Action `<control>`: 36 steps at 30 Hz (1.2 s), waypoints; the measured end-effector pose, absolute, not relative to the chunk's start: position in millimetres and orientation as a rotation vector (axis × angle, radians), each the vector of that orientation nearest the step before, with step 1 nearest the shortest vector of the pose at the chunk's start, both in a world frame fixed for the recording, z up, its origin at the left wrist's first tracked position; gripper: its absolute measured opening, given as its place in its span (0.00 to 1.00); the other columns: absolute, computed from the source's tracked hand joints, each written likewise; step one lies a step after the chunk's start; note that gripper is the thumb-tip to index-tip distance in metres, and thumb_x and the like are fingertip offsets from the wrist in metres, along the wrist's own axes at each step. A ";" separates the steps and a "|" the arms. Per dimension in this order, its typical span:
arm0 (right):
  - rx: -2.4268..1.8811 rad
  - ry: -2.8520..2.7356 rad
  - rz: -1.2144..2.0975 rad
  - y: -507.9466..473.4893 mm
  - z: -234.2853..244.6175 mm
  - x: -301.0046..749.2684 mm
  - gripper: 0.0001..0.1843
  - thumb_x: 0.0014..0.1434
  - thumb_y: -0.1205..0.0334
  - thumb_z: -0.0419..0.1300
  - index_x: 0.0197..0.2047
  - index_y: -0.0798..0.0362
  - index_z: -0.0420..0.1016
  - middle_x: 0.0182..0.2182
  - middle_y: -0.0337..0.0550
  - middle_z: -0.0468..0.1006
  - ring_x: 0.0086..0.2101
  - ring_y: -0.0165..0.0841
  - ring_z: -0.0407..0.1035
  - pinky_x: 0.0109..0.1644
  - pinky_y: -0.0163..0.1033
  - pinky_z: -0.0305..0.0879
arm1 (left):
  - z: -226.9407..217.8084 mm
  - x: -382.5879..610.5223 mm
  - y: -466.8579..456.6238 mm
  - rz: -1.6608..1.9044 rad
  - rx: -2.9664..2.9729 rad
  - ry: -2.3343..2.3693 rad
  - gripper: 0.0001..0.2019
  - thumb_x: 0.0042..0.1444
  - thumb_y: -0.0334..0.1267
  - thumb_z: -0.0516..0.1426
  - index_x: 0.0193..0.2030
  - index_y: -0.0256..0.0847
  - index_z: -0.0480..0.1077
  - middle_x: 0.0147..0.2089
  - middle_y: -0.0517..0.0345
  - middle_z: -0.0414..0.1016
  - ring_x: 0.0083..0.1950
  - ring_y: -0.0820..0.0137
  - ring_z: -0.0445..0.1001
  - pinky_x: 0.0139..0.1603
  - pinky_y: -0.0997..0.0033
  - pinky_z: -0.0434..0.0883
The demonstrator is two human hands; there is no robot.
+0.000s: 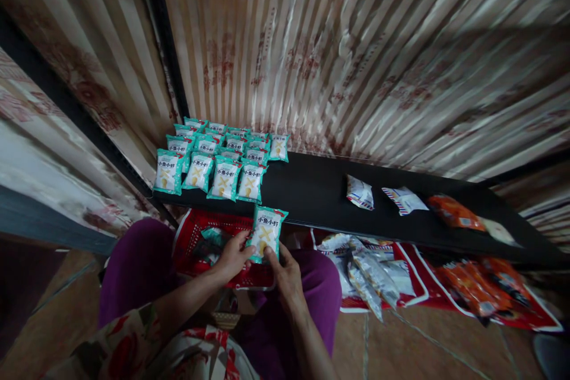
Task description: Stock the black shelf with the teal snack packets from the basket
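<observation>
The snack bag [268, 229] is white, edged teal.

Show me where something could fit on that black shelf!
The widest bare patch of black shelf lies between the green packs and the leftmost silver packet. A narrow gap precedes the second silver packet. The left end is crowded.

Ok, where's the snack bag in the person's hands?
In the head view, the snack bag is slightly left of centre in the lower half, held between the left hand and right hand, in front of the black shelf.
</observation>
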State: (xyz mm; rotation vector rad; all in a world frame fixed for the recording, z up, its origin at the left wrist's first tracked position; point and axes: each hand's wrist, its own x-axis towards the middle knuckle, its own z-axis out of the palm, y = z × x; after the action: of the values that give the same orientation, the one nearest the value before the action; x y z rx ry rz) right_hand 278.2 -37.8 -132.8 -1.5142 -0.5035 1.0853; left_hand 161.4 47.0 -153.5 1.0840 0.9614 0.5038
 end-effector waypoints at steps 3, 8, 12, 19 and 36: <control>-1.597 -0.591 1.042 -33.5 -120.9 293.7 0.32 0.47 0.43 0.63 0.50 0.56 0.75 0.40 0.46 0.81 0.39 0.41 0.75 0.44 0.42 0.71 | -152.6 172.1 50.5 0.510 1.168 0.965 0.20 0.51 0.32 0.54 0.53 0.35 0.63 0.41 0.53 0.75 0.25 0.77 0.68 0.22 0.78 0.65; -1.668 -0.690 1.031 -24.5 -113.9 322.3 0.32 0.47 0.42 0.62 0.48 0.57 0.76 0.40 0.47 0.81 0.40 0.43 0.75 0.45 0.44 0.70 | -147.7 193.7 56.5 0.504 1.249 0.977 0.20 0.52 0.32 0.54 0.53 0.36 0.62 0.45 0.52 0.74 0.26 0.78 0.70 0.23 0.79 0.66; -1.715 -0.719 0.954 -14.9 -117.8 340.7 0.30 0.48 0.44 0.62 0.48 0.56 0.75 0.40 0.47 0.81 0.41 0.44 0.74 0.48 0.47 0.69 | -141.5 210.9 63.6 0.468 1.360 1.066 0.18 0.53 0.32 0.54 0.51 0.38 0.63 0.44 0.53 0.74 0.29 0.76 0.71 0.25 0.79 0.67; -1.768 -0.733 0.858 3.8 -114.9 363.0 0.28 0.46 0.44 0.62 0.44 0.57 0.77 0.39 0.48 0.81 0.41 0.43 0.74 0.45 0.43 0.69 | -129.9 233.3 79.6 0.522 1.753 1.211 0.09 0.50 0.33 0.57 0.40 0.39 0.68 0.40 0.55 0.73 0.41 0.69 0.72 0.43 0.69 0.70; -1.794 -0.763 0.748 68.8 -134.3 415.5 0.28 0.47 0.46 0.61 0.45 0.58 0.76 0.37 0.48 0.82 0.38 0.43 0.74 0.44 0.44 0.68 | -125.8 277.0 101.9 0.612 1.766 1.140 0.23 0.52 0.28 0.52 0.57 0.37 0.60 0.58 0.45 0.65 0.60 0.62 0.65 0.60 0.63 0.65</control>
State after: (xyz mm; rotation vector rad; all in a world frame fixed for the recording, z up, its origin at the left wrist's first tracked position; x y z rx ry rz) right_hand 415.5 68.8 -134.3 -1.7939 -0.7630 0.7484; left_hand 277.0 101.9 -125.8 1.7663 1.1397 0.6122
